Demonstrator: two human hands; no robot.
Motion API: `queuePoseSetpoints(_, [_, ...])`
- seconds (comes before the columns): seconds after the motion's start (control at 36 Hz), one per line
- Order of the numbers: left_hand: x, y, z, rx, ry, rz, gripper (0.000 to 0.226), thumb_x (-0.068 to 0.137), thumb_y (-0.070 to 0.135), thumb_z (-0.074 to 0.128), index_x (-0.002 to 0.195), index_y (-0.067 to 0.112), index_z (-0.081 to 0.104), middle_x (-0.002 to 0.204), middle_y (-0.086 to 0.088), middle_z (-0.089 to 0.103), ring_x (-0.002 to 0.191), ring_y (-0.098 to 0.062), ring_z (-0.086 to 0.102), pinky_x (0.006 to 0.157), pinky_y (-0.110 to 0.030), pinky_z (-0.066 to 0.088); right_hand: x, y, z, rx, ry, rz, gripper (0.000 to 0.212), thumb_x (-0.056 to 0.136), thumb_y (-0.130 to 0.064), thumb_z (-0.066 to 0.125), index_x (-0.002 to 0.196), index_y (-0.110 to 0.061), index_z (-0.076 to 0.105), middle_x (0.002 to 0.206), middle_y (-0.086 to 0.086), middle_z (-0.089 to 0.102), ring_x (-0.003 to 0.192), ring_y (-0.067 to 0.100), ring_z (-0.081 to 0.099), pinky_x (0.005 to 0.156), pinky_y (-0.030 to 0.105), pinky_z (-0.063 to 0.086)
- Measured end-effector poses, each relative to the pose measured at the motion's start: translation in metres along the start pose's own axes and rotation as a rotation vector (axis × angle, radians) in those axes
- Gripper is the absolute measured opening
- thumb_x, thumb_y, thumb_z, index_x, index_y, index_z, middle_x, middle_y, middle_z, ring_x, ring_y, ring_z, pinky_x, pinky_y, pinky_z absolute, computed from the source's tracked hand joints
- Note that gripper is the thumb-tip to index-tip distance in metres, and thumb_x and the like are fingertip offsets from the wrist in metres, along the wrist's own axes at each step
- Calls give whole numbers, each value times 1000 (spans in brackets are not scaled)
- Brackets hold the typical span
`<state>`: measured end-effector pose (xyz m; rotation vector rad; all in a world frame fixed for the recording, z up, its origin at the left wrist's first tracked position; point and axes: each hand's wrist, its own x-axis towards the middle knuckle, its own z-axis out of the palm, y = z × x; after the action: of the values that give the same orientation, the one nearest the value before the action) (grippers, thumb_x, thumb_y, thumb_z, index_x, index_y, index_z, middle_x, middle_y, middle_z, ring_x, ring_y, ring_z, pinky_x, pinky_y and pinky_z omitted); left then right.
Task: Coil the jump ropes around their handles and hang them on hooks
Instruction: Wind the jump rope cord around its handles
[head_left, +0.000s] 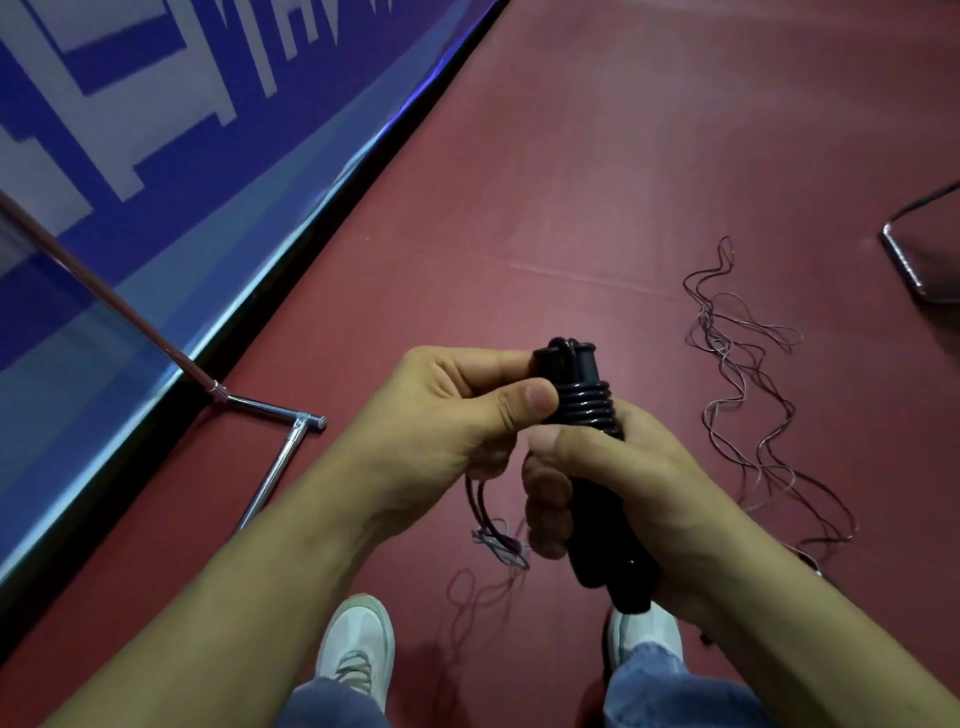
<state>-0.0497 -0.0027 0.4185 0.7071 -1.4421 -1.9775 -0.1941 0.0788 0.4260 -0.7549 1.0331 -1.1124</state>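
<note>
Our right hand curls its fingers around the black handles at centre, while our left hand pinches the rope coils near their top. Loose rope lies on the red floor toward three o'clock.

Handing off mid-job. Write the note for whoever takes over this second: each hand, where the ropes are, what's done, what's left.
Right hand: grips the black handles, held together, tops pointing away.
Left hand: pinches the rope against the handles near their top; slack hangs below it.
Done: a coil of several turns sits around the upper part of the handles.
Left: wind the rest of the slack, then hang it; no hooks in view.
A floor rope lies tangled at right; whether it is the same rope or a second one cannot be told.
</note>
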Motion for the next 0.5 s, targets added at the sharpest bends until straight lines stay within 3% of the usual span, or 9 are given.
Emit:
queuePoseSetpoints(0.11, [-1,6,-4,93,3,12,39,80,29,77,115,12,77,70,-17,40,57,-20,21,50,-30,19,-3,-4,-1,77,-75,76,13,83,-22,69,89,-18,58,63,7,44,51,20,42,50,31,39])
queuePoseSetpoints(0.17, [-2,6,-6,118,-7,0,48,76,34,78,120,16,75,79,-19,58,59,-23,26,49,-28,24,-4,-5,-2,100,-139,95,16,82,-24,73,90,-17,61,64,6,43,52,19,42,51,31,40])
queuePoseSetpoints(0.19, [-2,6,-7,111,-15,-12,50,77,33,78,124,17,72,94,-17,70,63,-26,32,50,-27,29,-5,-5,-2,114,-175,104,15,81,-25,73,87,-18,62,64,5,43,52,18,42,52,31,40])
queuePoseSetpoints(0.22, [-3,6,-9,87,-33,-27,53,78,31,78,129,17,69,112,-14,74,70,-31,41,55,-28,37,-6,-5,-3,137,-215,117,13,80,-24,73,85,-19,63,64,4,43,52,17,42,53,31,40])
queuePoseSetpoints(0.28, [-5,5,-9,37,-103,-71,58,79,30,76,135,18,64,132,-10,68,100,-46,55,79,-49,47,-7,-3,-7,215,-313,164,21,79,-18,78,89,-18,59,64,3,46,51,16,45,55,30,40])
queuePoseSetpoints(0.33, [-7,5,-5,-4,-163,-87,53,82,28,73,133,14,64,135,-7,67,122,-50,56,94,-62,37,-7,-2,-11,281,-396,198,35,79,-18,82,96,-16,53,65,3,47,51,16,48,56,30,43])
queuePoseSetpoints(0.42, [-7,5,0,-72,-138,-83,47,82,21,72,126,9,64,126,-13,71,109,-37,69,86,-44,58,-4,-3,-14,180,-342,182,34,75,-17,82,94,-3,58,68,13,54,52,20,53,56,33,48])
queuePoseSetpoints(0.47, [-5,3,0,-98,-73,-70,42,81,18,72,121,8,66,119,-16,73,92,-37,69,65,-31,60,-2,-6,-11,91,-234,170,30,77,-16,77,96,5,67,80,22,64,59,26,61,60,42,57])
queuePoseSetpoints(0.5, [-5,2,-1,-94,-34,-68,37,82,16,71,118,8,68,115,-16,75,89,-35,68,62,-29,57,-1,-6,-10,84,-174,178,24,78,-15,76,96,1,72,84,24,66,65,29,64,66,49,61])
